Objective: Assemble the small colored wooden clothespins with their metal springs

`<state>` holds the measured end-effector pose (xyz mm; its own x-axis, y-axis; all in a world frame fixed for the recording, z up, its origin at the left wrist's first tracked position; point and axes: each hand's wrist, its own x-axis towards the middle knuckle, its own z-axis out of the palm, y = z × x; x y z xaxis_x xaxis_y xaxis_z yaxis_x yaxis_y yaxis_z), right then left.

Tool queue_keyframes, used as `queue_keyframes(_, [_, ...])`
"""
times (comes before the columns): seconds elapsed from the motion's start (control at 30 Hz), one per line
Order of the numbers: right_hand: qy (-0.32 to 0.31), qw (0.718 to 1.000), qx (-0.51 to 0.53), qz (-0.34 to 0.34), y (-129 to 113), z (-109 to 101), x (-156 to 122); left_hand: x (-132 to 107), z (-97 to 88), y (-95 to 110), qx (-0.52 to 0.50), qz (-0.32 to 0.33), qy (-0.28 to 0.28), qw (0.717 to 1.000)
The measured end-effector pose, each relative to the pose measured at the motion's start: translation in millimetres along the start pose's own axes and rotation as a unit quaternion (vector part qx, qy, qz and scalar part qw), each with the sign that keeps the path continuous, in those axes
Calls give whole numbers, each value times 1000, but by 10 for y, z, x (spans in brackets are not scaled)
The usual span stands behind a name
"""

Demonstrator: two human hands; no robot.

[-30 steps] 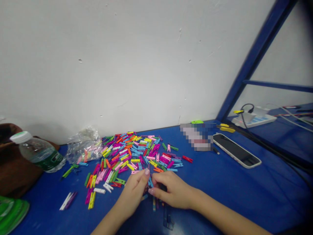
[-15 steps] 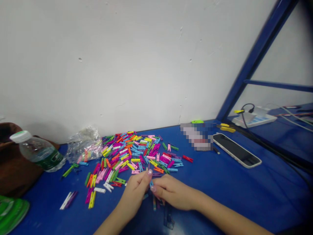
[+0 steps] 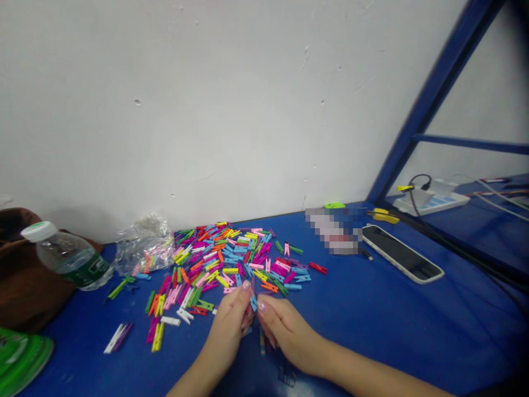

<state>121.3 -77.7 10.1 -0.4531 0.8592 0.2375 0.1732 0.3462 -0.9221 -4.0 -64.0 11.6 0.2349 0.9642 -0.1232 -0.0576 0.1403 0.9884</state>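
A small blue clothespin (image 3: 253, 302) sits between my two hands, in front of a heap of coloured clothespins (image 3: 235, 251). My left hand (image 3: 232, 314) is closed, its thumb pressed against its fingers at the pin's left side. Thumb and fingers of my right hand (image 3: 287, 331) pinch the same pin from the right. The curled fingers partly hide it. Below the hands, a few more pins (image 3: 262, 341) lie partly covered, along with a small dark clear-looking piece (image 3: 286, 377).
A crumpled clear bag (image 3: 144, 248) and a water bottle (image 3: 76, 259) stand left, beside a brown bag (image 3: 28, 281) and a green object (image 3: 22, 358). A white and a purple pin (image 3: 118, 338) lie apart. Right are a phone (image 3: 403, 252), cables and a power strip (image 3: 433, 205).
My right hand has turned slightly, its thumb rising against the blue clothespin. The pin has shifted slightly up and left. My left thumb has moved a little left.
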Motion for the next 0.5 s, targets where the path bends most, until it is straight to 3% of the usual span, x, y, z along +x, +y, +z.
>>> queue_keyframes(0.33, [59, 995, 72, 47, 34, 127, -36, -115, 29, 56, 122, 58, 53, 989])
queue_keyframes(0.5, [69, 982, 162, 70, 76, 185, -21, -88, 84, 37, 72, 19, 81, 994])
